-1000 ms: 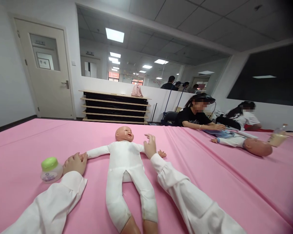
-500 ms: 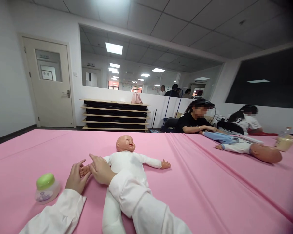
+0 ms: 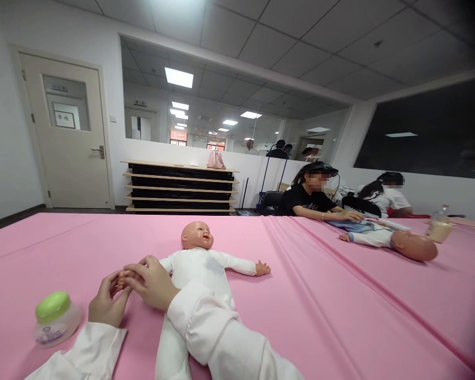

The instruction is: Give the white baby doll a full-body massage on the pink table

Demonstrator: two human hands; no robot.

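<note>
A baby doll (image 3: 201,272) with a white cloth body lies on its back on the pink tablecloth (image 3: 309,316), its head away from me. My left hand (image 3: 107,301) is curled round the doll's small hand (image 3: 125,277), on the left side of its body. From the other side my right hand (image 3: 152,282) closes over the same small hand, fingers and thumb bent round it. My fingers partly hide the doll's hand and forearm. My right sleeve crosses above the doll's lower body. To the left of my left hand stands a frosted jar (image 3: 57,322) with a green lid.
Across the table at the right, a person in black (image 3: 311,195) handles a second doll (image 3: 414,245) in blue and white clothes. A bottle (image 3: 439,227) of pale yellow liquid stands beyond that doll's head. Behind the table is a low stack of shelves (image 3: 180,187).
My right hand has lowered and closed its fingers round the doll's hand. My view has shifted a little, so most things sit further left. The other person's hand has moved over the second doll.
</note>
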